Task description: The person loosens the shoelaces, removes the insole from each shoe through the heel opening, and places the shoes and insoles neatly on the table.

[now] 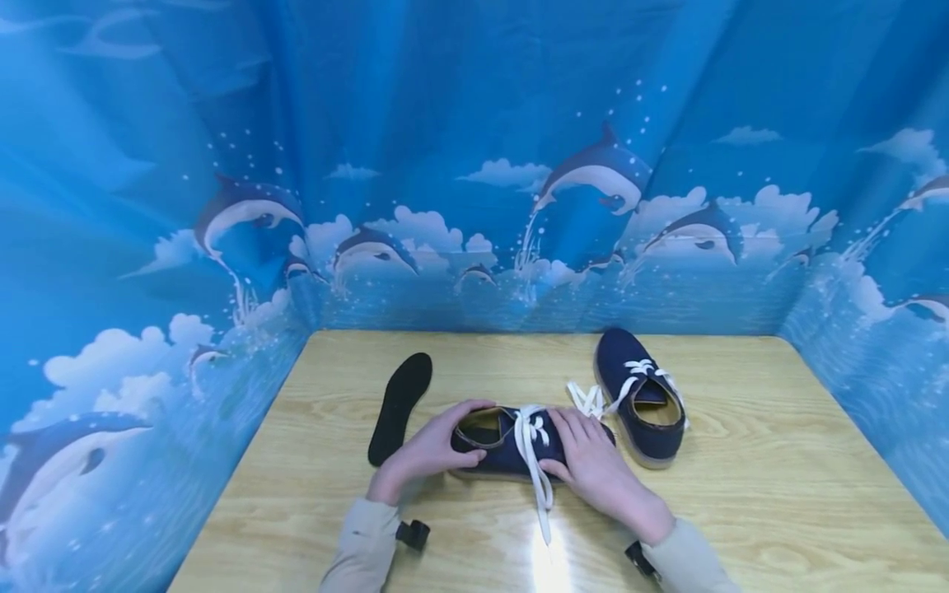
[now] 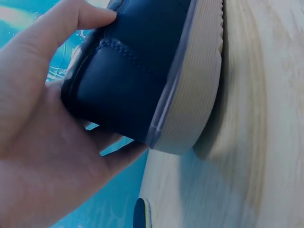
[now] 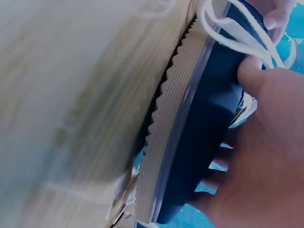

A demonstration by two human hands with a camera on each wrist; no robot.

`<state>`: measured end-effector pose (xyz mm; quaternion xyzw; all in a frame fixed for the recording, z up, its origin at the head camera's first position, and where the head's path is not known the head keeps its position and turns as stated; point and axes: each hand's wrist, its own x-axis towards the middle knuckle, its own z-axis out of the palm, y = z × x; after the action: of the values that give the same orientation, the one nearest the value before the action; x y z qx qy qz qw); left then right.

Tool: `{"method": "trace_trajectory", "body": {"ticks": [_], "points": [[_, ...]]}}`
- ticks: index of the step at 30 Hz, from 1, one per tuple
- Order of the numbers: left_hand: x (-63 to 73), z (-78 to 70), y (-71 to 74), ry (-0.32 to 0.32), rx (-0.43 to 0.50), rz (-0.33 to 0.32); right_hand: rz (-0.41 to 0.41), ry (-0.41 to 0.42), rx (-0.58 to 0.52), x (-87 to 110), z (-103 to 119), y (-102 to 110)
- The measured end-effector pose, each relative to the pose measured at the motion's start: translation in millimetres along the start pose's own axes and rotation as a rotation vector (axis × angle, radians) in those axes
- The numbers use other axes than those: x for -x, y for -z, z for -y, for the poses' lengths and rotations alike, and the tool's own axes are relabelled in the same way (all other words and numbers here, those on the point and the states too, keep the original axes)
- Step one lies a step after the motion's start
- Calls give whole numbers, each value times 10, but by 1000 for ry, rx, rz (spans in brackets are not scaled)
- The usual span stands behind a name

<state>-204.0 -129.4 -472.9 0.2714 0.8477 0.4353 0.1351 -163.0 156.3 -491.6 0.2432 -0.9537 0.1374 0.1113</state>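
Note:
A navy lace-up shoe [image 1: 498, 459] lies sideways at the front of the table, its toe to the right. My left hand [image 1: 428, 447] grips it round the heel, the thumb on the near side of the collar. Across the front of the shoe, my right hand [image 1: 599, 468] holds the toe part, thumb on the near side and fingers over the far side. White laces [image 1: 535, 469] hang loose over the near side onto the table. In the left wrist view the ribbed tan sole [image 2: 192, 90] shows beside the tabletop. The toe tip is mostly hidden behind my right hand.
A second navy shoe [image 1: 617, 362] with white laces stands behind and to the right, its toe away from me. A black insole [image 1: 401, 403] lies on the wooden table [image 1: 771, 461] at the left. A blue dolphin-print curtain [image 1: 460, 165] encloses the back and sides.

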Motion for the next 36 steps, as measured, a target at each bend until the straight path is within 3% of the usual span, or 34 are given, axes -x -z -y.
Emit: {"method": "trace_trajectory", "body": {"ticks": [4, 10, 13, 18, 24, 28, 36], "points": [[32, -62, 29, 5, -30, -33, 29, -15, -9, 5, 48, -18], [-6, -333, -45, -76, -189, -318, 34, -23, -16, 2, 73, -20], [-53, -480, -145, -99, -270, -395, 41, -31, -9, -13, 72, -15], [-144, -595, -336, -29, -427, -438, 43, -40, -2, -28, 76, -3], [-207, -609, -464, 24, -529, -493, 33, -34, 4, -32, 90, 0], [-217, -598, -507, 7, -547, -516, 39, -40, -1, -21, 93, 19], [-231, -592, -494, -10, -498, -542, 12, -27, -15, 7, 67, 28]]}}
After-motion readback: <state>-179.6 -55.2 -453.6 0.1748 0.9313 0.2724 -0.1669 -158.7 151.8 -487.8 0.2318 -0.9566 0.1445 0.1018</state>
